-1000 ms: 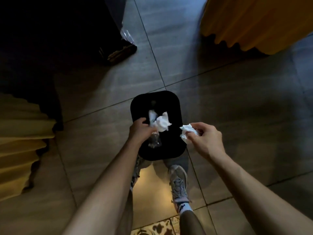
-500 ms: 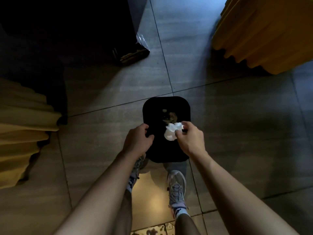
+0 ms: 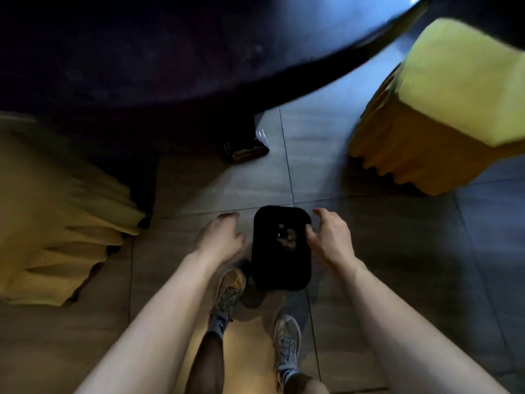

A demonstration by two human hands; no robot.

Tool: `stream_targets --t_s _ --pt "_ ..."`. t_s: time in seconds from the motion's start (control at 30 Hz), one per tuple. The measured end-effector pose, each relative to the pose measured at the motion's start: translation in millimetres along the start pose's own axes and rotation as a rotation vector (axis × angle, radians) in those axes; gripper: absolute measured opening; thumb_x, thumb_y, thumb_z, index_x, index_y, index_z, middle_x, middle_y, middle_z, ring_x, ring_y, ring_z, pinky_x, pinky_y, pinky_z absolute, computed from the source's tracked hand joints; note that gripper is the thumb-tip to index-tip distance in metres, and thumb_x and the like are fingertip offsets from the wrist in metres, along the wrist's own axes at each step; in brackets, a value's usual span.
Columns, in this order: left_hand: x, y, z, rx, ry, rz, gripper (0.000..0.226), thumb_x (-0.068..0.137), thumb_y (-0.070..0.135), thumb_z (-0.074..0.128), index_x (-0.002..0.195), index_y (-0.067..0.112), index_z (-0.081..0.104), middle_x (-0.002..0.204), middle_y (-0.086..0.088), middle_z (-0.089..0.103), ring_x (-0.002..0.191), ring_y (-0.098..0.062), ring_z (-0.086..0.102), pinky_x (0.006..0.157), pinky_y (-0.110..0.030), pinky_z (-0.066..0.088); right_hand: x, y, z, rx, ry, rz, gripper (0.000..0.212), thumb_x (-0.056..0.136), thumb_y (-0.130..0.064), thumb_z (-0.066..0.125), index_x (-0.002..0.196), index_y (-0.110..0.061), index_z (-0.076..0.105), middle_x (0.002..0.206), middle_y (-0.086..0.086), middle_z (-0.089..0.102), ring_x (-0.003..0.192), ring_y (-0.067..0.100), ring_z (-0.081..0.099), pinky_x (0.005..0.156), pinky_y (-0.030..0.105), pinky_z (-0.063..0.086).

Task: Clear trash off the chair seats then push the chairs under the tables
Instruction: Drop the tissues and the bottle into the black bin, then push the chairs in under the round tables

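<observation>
1. Both hands are over the black bin. The left hand and right hand are loose-fingered and hold nothing.
2. Crumpled trash lies inside the bin, which stands on the floor between the left chair and the right chair, both yellow-covered.
3. Chairs come next, I'd judge. Push each one straight under the dark table with both hands, keeping the skirt off the table foot.
4. There may be a packet by that foot, but it's too blurred to be sure.
5. No brand or writing can be read.

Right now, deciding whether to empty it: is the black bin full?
Not full. The black bin stands upright; only a little crumpled trash shows inside, surrounded by dark space.
</observation>
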State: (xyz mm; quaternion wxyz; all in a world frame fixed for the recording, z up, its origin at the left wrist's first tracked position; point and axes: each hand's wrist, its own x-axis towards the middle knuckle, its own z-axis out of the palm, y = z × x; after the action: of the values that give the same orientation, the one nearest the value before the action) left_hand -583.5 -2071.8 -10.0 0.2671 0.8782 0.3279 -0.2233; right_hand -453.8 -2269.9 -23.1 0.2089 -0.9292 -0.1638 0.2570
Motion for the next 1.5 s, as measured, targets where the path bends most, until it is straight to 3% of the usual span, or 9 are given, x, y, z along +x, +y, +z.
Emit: stream_targets --t_s 0.17,0.3,0.43,0.6,0.83,1.13,1.5 --pt "-81 11 -114 -0.004 0.239 0.042 0.059 0.095 0.037 0.058 0.148 0.017 0.042 0.151 -0.003 0.046 0.139 -0.020 0.041 0.112 -0.030 0.033 -22 -96 -89 -0.059 0.104 -0.174 0.048 0.090 -0.028 0.062 0.134 -0.009 0.054 0.132 0.017 0.056 0.120 0.036 0.053 0.102 0.039 0.042" --pt "-145 -2 -211 -0.026 0.477 0.051 0.059 0.097 0.039 0.055 0.150 0.017 0.038 0.154 -0.002 0.041 0.144 -0.020 0.034 0.116 -0.037 0.033 -47 -204 -152 -0.073 0.175 -0.348 0.059 0.093 -0.039 0.058 0.142 -0.009 0.046 0.141 0.016 0.048 0.126 0.037 0.044 0.108 0.039 0.034" --pt "-219 -40 -287 -0.024 0.678 0.014 0.065 0.097 0.044 0.053 0.152 0.016 0.033 0.158 -0.005 0.035 0.147 -0.025 0.028 0.118 -0.040 0.031 -100 -315 -190 -0.054 0.241 -0.507 0.069 0.095 -0.047 0.053 0.150 -0.009 0.033 0.149 0.013 0.041 0.133 0.037 0.038 0.109 0.043 0.035" --pt "-314 -120 -349 0.117 0.782 -0.109 0.076 0.096 0.058 0.043 0.157 0.021 0.017 0.165 -0.003 0.014 0.152 -0.028 0.009 0.121 -0.047 0.015 -186 -430 -190 -0.113 0.301 -0.686 0.081 0.095 -0.060 0.044 0.156 -0.016 0.016 0.160 0.012 0.025 0.143 0.033 0.025 0.114 0.047 0.029" --pt "-444 -273 -387 0.134 0.935 -0.253 0.084 0.094 0.067 0.034 0.158 0.022 0.004 0.166 -0.006 0.000 0.152 -0.031 -0.008 0.120 -0.058 0.003 -307 -568 -109 -0.255 0.280 -0.800 0.085 0.089 -0.075 0.029 0.156 -0.033 -0.004 0.164 0.015 -0.002 0.150 0.034 0.002 0.118 0.051 0.007" --pt "-569 -478 -371 0.209 0.833 -0.431 0.089 0.086 0.079 0.016 0.157 0.028 -0.006 0.165 0.000 -0.014 0.150 -0.028 -0.017 0.117 -0.062 -0.004 -439 -697 52 -0.281 0.145 -0.912 0.087 0.086 -0.080 0.027 0.155 -0.039 -0.006 0.164 0.013 -0.010 0.150 0.032 -0.009 0.120 0.052 -0.002" --pt "-577 -674 -369 0.072 0.796 -0.605 0.088 0.082 0.082 0.004 0.154 0.034 -0.013 0.164 0.003 -0.018 0.150 -0.026 -0.021 0.118 -0.058 -0.008 -449 -834 234 -0.390 0.036 -0.947 0.086 0.086 -0.081 0.020 0.155 -0.038 -0.007 0.164 0.015 -0.011 0.150 0.035 -0.008 0.119 0.055 0.000"
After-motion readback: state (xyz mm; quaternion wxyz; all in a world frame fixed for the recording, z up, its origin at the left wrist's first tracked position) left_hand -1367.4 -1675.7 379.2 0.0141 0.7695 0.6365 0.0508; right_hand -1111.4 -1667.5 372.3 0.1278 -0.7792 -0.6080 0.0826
